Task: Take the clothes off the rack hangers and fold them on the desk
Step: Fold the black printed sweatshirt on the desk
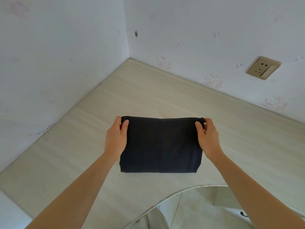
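Folded dark navy garment (160, 145) on pale wooden desk (82, 154), between hands: left hand (116, 138) and right hand (208, 138) each pinch a far corner.

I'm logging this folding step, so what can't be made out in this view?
- Head view: fingers of the left hand and right hand are hidden behind the dark folded garment.
- Garment type: folded up, unreadable.
- Rack and hangers: outside the frame.
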`<state>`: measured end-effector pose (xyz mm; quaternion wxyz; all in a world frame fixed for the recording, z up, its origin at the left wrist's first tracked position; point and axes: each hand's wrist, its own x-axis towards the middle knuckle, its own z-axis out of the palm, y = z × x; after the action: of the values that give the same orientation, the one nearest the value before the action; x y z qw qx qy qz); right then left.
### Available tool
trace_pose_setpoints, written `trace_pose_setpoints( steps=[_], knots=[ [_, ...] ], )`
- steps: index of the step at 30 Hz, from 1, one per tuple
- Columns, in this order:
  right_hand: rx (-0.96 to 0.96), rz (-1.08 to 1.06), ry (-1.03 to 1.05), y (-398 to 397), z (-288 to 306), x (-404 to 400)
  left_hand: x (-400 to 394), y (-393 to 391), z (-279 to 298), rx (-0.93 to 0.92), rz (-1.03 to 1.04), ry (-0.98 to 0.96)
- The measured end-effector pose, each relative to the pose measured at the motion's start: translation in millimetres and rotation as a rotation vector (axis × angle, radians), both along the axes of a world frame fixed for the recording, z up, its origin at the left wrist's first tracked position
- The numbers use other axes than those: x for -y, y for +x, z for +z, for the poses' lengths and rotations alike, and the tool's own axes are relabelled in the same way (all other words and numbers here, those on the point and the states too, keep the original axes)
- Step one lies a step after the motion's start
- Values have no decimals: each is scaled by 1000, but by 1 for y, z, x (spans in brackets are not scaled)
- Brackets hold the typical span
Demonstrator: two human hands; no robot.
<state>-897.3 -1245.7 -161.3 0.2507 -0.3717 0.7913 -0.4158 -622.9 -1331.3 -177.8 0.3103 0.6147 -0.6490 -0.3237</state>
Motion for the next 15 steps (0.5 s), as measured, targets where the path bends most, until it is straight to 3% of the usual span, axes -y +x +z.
trace_pose_setpoints(
  steps=[10,15],
  knots=[
    [-294,67,404,-21,-82,82,71,-39,-70,433,100,80],
    [-348,78,498,-26,-105,98,83,-39,-94,517,130,143]
  ],
)
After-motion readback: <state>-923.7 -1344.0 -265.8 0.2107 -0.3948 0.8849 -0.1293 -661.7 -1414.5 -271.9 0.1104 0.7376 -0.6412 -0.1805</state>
